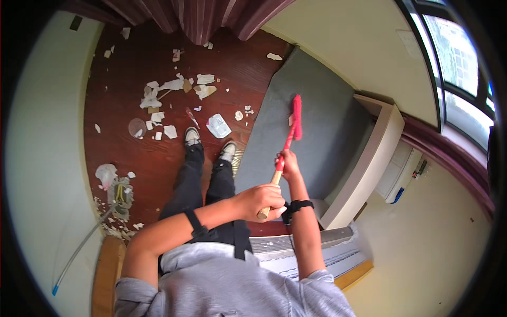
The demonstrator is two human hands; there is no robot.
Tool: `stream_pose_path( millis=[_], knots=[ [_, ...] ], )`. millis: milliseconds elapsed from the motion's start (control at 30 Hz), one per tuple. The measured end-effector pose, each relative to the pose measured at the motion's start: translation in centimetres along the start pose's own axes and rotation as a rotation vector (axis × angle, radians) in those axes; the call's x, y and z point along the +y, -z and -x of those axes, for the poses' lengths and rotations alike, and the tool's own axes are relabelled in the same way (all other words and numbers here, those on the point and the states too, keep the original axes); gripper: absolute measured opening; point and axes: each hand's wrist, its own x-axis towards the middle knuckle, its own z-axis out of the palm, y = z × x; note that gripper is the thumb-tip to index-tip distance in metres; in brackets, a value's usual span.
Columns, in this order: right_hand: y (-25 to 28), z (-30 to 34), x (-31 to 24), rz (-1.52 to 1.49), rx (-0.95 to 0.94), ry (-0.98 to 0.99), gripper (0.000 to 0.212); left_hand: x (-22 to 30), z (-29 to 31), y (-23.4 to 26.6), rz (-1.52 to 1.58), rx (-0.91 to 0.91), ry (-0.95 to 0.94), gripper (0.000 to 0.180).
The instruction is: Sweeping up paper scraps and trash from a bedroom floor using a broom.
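Both my hands are closed round a long-handled brush [297,113] with a red bristle head and a red neck joining a wooden grip. My left hand [261,201] wraps the wooden end close to my body. Farther along, my right hand [288,162] grips the red part of the handle. The bristle head is over a flat grey surface [317,153] ahead and to my right; I cannot tell whether it touches. A small pale scrap [290,120] shows right beside the bristles.
Torn paper [169,87], a white and blue packet [218,126] and several scraps litter the dark red floor [121,63] around my feet. A mop [120,198] leans at the left wall. A pale board [364,169] borders the grey surface; purple curtains [198,21] hang ahead.
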Motion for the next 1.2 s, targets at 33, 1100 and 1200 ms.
stream_pose_path(
  millis=[33,1100,1200],
  knots=[
    [-1.5,-0.4,0.3,-0.049,-0.033,-0.012,0.006,-0.5,0.5,0.7,-0.016,0.093,-0.008,0.021],
    [-1.2,9.1,-3.7,0.202,-0.488,-0.282,0.005,12.1,-4.8,-12.0,-0.332,0.714,0.240,0.019],
    [-1.6,11.8,-3.0,0.318,-0.539,-0.245,0.007,15.2,-6.8,-16.0,-0.400,0.770,0.237,0.026]
  ],
)
